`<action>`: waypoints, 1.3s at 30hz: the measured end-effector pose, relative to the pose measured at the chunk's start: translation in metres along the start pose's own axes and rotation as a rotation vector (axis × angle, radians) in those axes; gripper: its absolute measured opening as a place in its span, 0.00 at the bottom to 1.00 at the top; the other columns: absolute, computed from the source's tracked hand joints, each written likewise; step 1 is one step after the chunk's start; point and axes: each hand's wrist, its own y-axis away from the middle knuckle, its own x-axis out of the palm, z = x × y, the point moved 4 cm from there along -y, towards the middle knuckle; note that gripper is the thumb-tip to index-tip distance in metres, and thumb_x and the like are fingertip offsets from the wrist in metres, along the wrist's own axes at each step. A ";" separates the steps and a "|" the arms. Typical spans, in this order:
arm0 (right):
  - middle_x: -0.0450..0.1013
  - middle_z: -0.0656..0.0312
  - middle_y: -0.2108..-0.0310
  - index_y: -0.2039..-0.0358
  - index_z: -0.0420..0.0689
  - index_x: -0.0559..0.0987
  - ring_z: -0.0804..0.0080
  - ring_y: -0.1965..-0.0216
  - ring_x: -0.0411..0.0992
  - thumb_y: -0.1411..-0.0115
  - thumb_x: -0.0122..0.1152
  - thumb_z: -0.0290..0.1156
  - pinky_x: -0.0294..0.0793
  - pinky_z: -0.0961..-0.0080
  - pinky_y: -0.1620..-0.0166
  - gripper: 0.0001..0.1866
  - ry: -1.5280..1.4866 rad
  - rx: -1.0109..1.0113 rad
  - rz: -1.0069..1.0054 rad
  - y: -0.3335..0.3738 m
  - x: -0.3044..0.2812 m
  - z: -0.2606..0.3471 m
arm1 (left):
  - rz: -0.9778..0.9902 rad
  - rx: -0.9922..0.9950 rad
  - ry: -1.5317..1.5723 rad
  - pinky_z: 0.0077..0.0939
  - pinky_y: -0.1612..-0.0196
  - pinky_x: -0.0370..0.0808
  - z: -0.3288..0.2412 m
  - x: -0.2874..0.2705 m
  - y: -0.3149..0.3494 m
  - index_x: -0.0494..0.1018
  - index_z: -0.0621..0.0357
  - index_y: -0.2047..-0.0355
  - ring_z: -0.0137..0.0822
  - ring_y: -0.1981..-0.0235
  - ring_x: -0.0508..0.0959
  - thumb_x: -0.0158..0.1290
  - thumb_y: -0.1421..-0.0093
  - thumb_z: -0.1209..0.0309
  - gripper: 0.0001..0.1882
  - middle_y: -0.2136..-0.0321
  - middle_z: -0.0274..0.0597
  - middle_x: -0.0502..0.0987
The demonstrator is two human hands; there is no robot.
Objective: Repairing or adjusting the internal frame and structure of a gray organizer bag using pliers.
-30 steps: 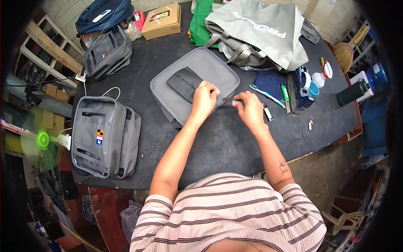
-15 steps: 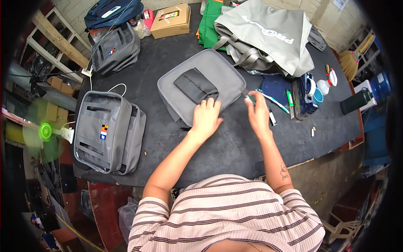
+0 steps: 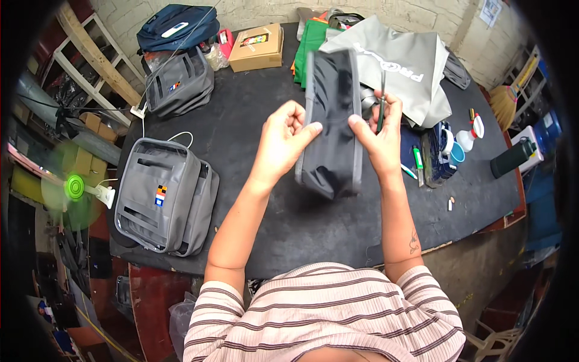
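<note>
Held up on edge above the table is a grey bag, its dark glossy narrow side turned toward me and grey piping along both edges. My left hand grips its left edge, thumb on the dark side and fingers curled behind. From the right, my right hand presses its thumb on the opposite edge. A thin pointed tool with a dark handle stands upright in the right hand's fingers; its exact kind is unclear. The bag's lower end is blurred.
Two grey bags with clear panels stand at the left, another behind them. A cardboard box and a large grey tote lie at the back. On the right are a green cutter, a spray bottle and a dark bottle.
The grey bag, flat on the table before with a black pouch on top, is now lifted and turned on its side between both hands. The pouch is out of sight.
</note>
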 end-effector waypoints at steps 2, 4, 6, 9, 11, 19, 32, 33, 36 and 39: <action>0.62 0.64 0.53 0.43 0.42 0.61 0.80 0.65 0.55 0.53 0.62 0.21 0.61 0.81 0.59 0.35 -0.044 -0.111 0.014 -0.001 0.005 -0.005 | 0.058 -0.093 0.031 0.13 0.78 0.57 0.023 0.004 0.002 0.66 0.56 0.75 0.13 0.79 0.60 0.64 0.45 0.75 0.14 0.81 0.21 0.64; 0.61 0.63 0.50 0.43 0.41 0.60 0.76 0.56 0.62 0.52 0.55 0.19 0.64 0.79 0.50 0.33 0.218 -0.134 0.017 0.007 0.006 -0.028 | 0.073 -0.267 0.191 0.10 0.71 0.65 0.053 0.004 0.005 0.73 0.57 0.68 0.14 0.76 0.68 0.59 0.39 0.71 0.06 0.76 0.24 0.72; 0.61 0.62 0.50 0.43 0.41 0.60 0.76 0.55 0.62 0.53 0.53 0.19 0.64 0.79 0.50 0.33 0.180 -0.013 -0.005 0.017 -0.006 -0.037 | 0.137 -0.374 0.338 0.13 0.70 0.69 0.058 0.001 0.004 0.75 0.58 0.65 0.17 0.75 0.71 0.54 0.35 0.69 0.06 0.76 0.26 0.74; 0.62 0.59 0.55 0.45 0.40 0.62 0.73 0.60 0.62 0.53 0.53 0.19 0.66 0.77 0.54 0.31 0.152 0.001 -0.063 0.022 -0.017 -0.035 | 0.054 -0.239 0.243 0.17 0.67 0.74 0.043 -0.001 -0.003 0.75 0.62 0.58 0.22 0.72 0.75 0.51 0.34 0.71 0.09 0.71 0.33 0.75; 0.63 0.56 0.57 0.45 0.39 0.62 0.69 0.59 0.62 0.53 0.53 0.20 0.67 0.74 0.55 0.31 0.190 -0.057 -0.066 0.023 -0.018 -0.041 | 0.037 -0.024 -0.023 0.18 0.66 0.73 0.020 0.004 -0.004 0.78 0.64 0.57 0.22 0.70 0.74 0.53 0.36 0.74 0.10 0.69 0.32 0.74; 0.62 0.56 0.55 0.42 0.39 0.61 0.71 0.61 0.63 0.52 0.54 0.20 0.68 0.75 0.58 0.34 0.386 -0.259 -0.118 0.028 -0.013 -0.019 | -0.038 0.400 -0.841 0.37 0.66 0.76 -0.012 0.041 0.018 0.76 0.69 0.69 0.51 0.74 0.77 0.57 0.46 0.80 0.04 0.74 0.52 0.76; 0.66 0.60 0.72 0.58 0.43 0.81 0.62 0.69 0.67 0.51 0.70 0.32 0.70 0.66 0.62 0.18 0.577 -0.295 0.108 0.026 -0.005 0.012 | 0.067 -0.329 0.016 0.16 0.67 0.65 0.057 0.018 0.010 0.69 0.61 0.69 0.19 0.73 0.64 0.46 0.31 0.72 0.09 0.75 0.25 0.68; 0.66 0.60 0.73 0.59 0.44 0.82 0.62 0.69 0.67 0.51 0.70 0.32 0.70 0.66 0.63 0.17 0.558 -0.292 0.124 0.027 -0.005 0.013 | 0.069 -0.283 0.022 0.15 0.67 0.64 0.056 0.019 0.011 0.69 0.60 0.69 0.17 0.72 0.64 0.45 0.30 0.71 0.09 0.75 0.24 0.68; 0.67 0.62 0.75 0.63 0.44 0.83 0.63 0.70 0.67 0.52 0.70 0.31 0.69 0.67 0.64 0.14 0.649 -0.358 0.155 0.031 -0.004 0.016 | 0.073 -0.245 0.025 0.14 0.66 0.64 0.054 0.020 0.011 0.70 0.59 0.69 0.16 0.72 0.64 0.45 0.30 0.71 0.10 0.74 0.23 0.68; 0.67 0.61 0.75 0.62 0.45 0.84 0.64 0.72 0.64 0.53 0.70 0.27 0.67 0.68 0.67 0.15 0.622 -0.372 0.120 0.032 -0.005 0.014 | 0.058 -0.239 0.025 0.16 0.65 0.65 0.054 0.022 0.009 0.70 0.61 0.68 0.18 0.71 0.64 0.46 0.31 0.71 0.09 0.75 0.25 0.68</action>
